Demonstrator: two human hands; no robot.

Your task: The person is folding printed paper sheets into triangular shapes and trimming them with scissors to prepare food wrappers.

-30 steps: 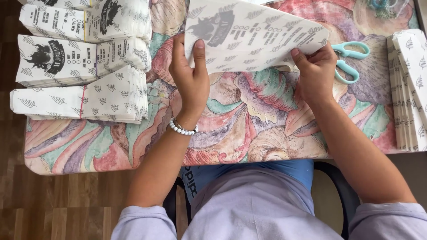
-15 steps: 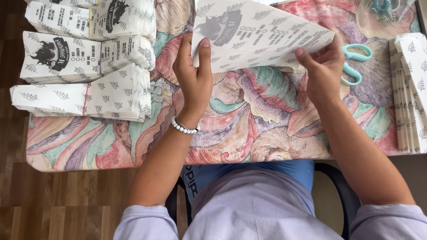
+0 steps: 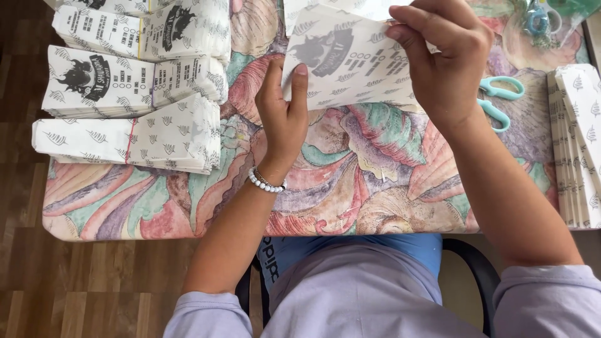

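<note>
We hold a printed paper bag (image 3: 350,62) above the far middle of the table (image 3: 350,188), which wears a cloth of pastel shell shapes. Our left hand (image 3: 283,112) pinches the bag's lower left edge, thumb on top and fingers tucked behind the paper, a beaded bracelet (image 3: 265,183) at the wrist. Our right hand (image 3: 447,59) grips the bag's right end, fingers curled over the top side and closed on the paper. The bag sits tilted, its dark emblem and rows of small print facing up.

To the left, stacks of the same printed bags (image 3: 134,75) lie in overlapping piles, the nearest one showing a leaf pattern and a thin red line. Just right of our right wrist, teal-handled scissors (image 3: 501,100) rest on the cloth, partly hidden by the hand. At the right edge, another stack of leaf-patterned bags (image 3: 579,144) stands fanned. We sit on a dark chair (image 3: 469,263) drawn up to the table, over a wooden floor (image 3: 25,281).
</note>
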